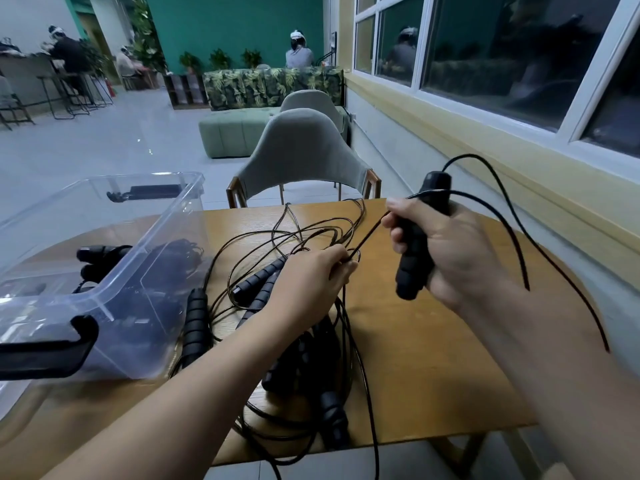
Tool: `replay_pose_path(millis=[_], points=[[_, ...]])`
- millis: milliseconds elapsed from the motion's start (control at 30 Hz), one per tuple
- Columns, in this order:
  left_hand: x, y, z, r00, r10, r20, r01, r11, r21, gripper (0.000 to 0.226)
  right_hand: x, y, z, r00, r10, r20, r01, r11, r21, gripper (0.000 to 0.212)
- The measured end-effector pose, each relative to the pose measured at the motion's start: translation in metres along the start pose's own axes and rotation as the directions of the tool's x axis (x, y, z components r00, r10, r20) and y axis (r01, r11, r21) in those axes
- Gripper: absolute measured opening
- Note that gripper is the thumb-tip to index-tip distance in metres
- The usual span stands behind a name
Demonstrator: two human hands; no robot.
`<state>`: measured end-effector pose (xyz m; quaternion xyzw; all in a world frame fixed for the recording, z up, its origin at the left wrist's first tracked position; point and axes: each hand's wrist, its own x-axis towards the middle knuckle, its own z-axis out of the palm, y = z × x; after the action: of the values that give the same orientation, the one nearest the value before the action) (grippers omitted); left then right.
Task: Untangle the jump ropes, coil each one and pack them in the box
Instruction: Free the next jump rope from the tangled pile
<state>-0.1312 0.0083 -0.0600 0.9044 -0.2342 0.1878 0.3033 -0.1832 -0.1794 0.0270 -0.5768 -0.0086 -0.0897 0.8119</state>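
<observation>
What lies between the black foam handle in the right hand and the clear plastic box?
The tangled pile of black jump ropes on the wooden table, with the left hand pinching a cord in it, lies between the black foam handle in the right hand and the clear plastic box.

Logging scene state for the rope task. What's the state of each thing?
Right hand: grips a handle, raised off the table.
Left hand: pinches a cord above the pile.
Cord: runs straight between the hands.
Pile of ropes: tangled, lying on the table.
Box: open, no lid on.
</observation>
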Motion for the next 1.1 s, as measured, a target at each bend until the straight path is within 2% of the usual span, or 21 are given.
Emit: replay_pose_path(millis=[300,433,533,600,700,833,1000,1100], points=[[-0.001,0.012,-0.004,1.000,0.005,-0.027,-0.007,0.997,-0.072,0.023,0.014,-0.005,-0.021,0.998,0.028,-0.065,-0.023,0.997,0.078,0.011],[-0.002,0.012,-0.003,1.000,-0.026,-0.006,0.025,0.995,-0.095,0.024,0.014,0.016,-0.014,0.994,0.106,0.009,-0.105,0.994,-0.034,0.011],[-0.003,0.012,-0.002,1.000,0.009,-0.011,-0.009,0.997,-0.078,0.016,0.007,0.034,-0.004,0.981,0.155,0.113,-0.137,0.979,-0.148,0.017],[-0.005,0.013,-0.003,0.999,0.052,-0.008,-0.053,0.996,-0.071,0.005,0.004,0.041,0.001,0.981,0.150,0.124,-0.123,0.972,-0.201,0.021],[-0.005,0.013,-0.006,0.998,0.053,0.028,-0.049,0.990,-0.133,0.007,0.005,0.042,0.005,0.992,0.087,0.093,-0.063,0.969,-0.238,0.016],[-0.003,0.013,-0.007,0.993,-0.016,0.113,0.038,0.979,-0.202,0.020,0.007,0.027,0.003,0.997,0.029,0.074,-0.016,0.983,-0.181,0.013],[-0.005,0.013,-0.003,0.982,-0.047,0.184,0.077,0.985,-0.155,0.019,0.004,-0.001,-0.003,0.997,-0.074,0.023,0.075,0.994,-0.083,0.017],[-0.006,0.011,0.001,0.977,-0.046,0.207,0.069,0.992,-0.106,0.022,0.006,-0.023,-0.015,0.994,-0.103,-0.040,0.104,0.994,0.041,0.024]])
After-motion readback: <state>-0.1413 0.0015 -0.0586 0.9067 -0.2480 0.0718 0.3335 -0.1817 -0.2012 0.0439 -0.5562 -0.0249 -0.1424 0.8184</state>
